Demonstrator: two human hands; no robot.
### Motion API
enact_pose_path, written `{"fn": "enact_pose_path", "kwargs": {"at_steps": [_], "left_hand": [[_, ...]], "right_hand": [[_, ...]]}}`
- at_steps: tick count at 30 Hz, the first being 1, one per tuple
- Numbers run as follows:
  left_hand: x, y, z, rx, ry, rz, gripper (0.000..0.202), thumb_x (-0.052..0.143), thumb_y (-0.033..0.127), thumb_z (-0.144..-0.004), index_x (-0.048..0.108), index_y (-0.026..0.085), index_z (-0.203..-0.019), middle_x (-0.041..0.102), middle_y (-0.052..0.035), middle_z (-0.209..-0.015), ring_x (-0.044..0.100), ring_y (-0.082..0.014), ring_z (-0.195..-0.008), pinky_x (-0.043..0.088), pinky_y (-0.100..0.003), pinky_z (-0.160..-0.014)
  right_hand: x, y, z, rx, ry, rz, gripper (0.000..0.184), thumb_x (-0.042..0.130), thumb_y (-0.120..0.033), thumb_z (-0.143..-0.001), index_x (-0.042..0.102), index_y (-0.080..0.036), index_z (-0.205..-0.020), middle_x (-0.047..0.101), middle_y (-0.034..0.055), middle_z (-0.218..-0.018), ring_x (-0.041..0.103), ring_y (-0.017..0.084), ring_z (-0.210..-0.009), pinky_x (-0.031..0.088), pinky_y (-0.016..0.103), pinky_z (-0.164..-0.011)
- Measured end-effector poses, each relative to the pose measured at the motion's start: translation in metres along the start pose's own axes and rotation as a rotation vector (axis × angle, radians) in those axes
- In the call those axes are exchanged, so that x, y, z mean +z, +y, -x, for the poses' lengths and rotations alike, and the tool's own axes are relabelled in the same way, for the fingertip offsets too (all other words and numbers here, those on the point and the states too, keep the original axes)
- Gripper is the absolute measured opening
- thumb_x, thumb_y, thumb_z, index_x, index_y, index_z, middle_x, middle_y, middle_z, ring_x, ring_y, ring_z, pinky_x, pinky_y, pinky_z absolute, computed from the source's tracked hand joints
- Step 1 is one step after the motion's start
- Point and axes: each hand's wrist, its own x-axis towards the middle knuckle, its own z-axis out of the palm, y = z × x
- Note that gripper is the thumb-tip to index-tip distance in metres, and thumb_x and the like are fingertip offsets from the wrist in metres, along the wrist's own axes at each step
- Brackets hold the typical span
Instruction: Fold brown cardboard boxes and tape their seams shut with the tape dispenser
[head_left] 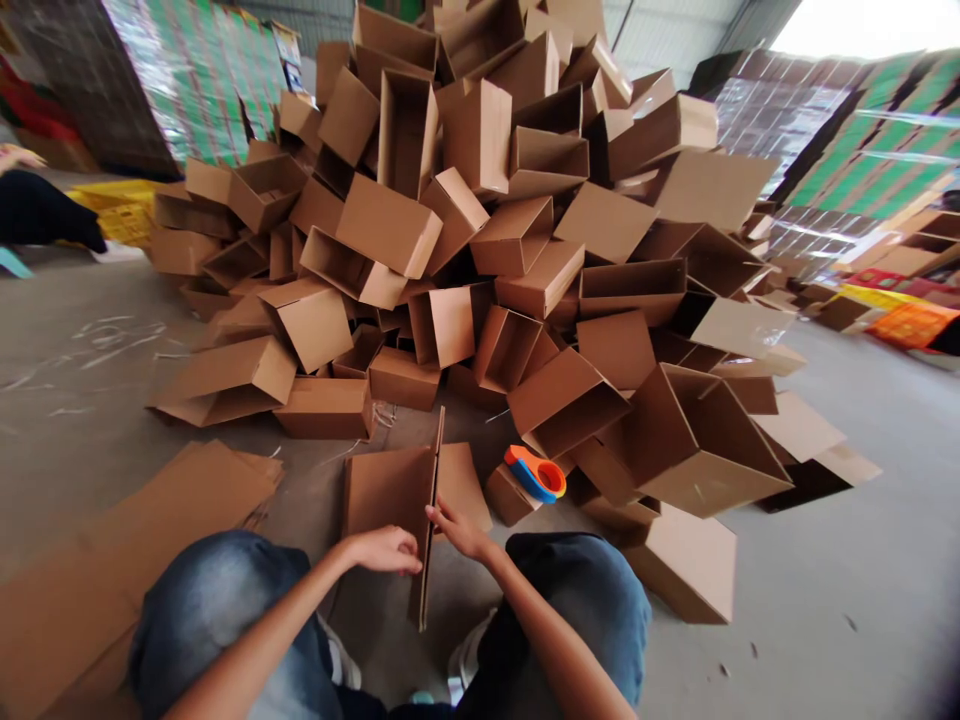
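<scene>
Between my knees a flat, folded cardboard box (pixel 431 520) stands on edge, seen nearly edge-on. My left hand (pixel 384 550) is at its left face, with curled fingers against the board near the lower part. On the other side my right hand (pixel 461 528) grips the near edge, thumb and fingers close together. Just behind it, brown cardboard panels (pixel 386 485) spread to the left and right; whether they belong to the same box I cannot tell. An orange and blue tape dispenser (pixel 536 474) rests on a small carton (pixel 511 495) to the right.
A high heap of open cardboard boxes (pixel 480 240) rises ahead. Flat cardboard sheets (pixel 135 560) lie by my left knee. Wrapped pallet stacks (pixel 202 80) stand behind. Beside a yellow crate (pixel 120 208) at the far left, another person's leg (pixel 49 210) shows.
</scene>
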Motion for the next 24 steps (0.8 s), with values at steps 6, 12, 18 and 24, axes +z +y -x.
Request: {"fn": "enact_pose_path", "kwargs": {"at_steps": [6, 12, 18, 24], "left_hand": [[-0.012, -0.008, -0.015, -0.038, 0.35, 0.311, 0.067, 0.041, 0.063, -0.079, 0.048, 0.014, -0.125, 0.051, -0.013, -0.132, 0.058, -0.0212, -0.106, 0.047, -0.026, -0.073], [0.001, -0.02, -0.025, 0.089, 0.392, 0.232, 0.065, 0.053, 0.059, -0.074, 0.055, 0.011, -0.118, 0.06, -0.0123, -0.121, 0.055, -0.0232, -0.111, 0.04, -0.031, -0.095], [0.007, -0.024, -0.03, 0.146, 0.356, 0.351, 0.063, 0.052, 0.059, -0.076, 0.054, 0.013, -0.119, 0.061, -0.0102, -0.121, 0.056, -0.0215, -0.109, 0.041, -0.031, -0.094], [0.003, -0.02, -0.029, 0.126, 0.279, 0.457, 0.068, 0.057, 0.06, -0.072, 0.053, 0.01, -0.117, 0.063, -0.0127, -0.116, 0.06, -0.0222, -0.101, 0.046, -0.031, -0.083]], "right_hand": [[0.021, 0.005, 0.004, -0.009, -0.156, -0.197, 0.082, 0.051, -0.068, -0.074, 0.032, -0.023, -0.14, 0.059, 0.0059, -0.106, 0.057, 0.019, -0.097, 0.047, 0.033, -0.081], [0.039, 0.014, 0.007, -0.043, -0.139, -0.208, 0.07, 0.047, -0.071, -0.075, 0.051, -0.019, -0.122, 0.057, 0.0087, -0.111, 0.056, 0.023, -0.1, 0.05, 0.035, -0.079], [0.034, 0.015, 0.006, -0.073, -0.132, -0.18, 0.069, 0.046, -0.071, -0.076, 0.051, -0.02, -0.122, 0.059, 0.0075, -0.111, 0.055, 0.023, -0.103, 0.051, 0.034, -0.078], [0.026, 0.016, 0.005, -0.084, -0.126, -0.066, 0.062, 0.042, -0.066, -0.081, 0.055, -0.021, -0.121, 0.06, 0.0064, -0.114, 0.055, 0.023, -0.104, 0.048, 0.035, -0.083]]}}
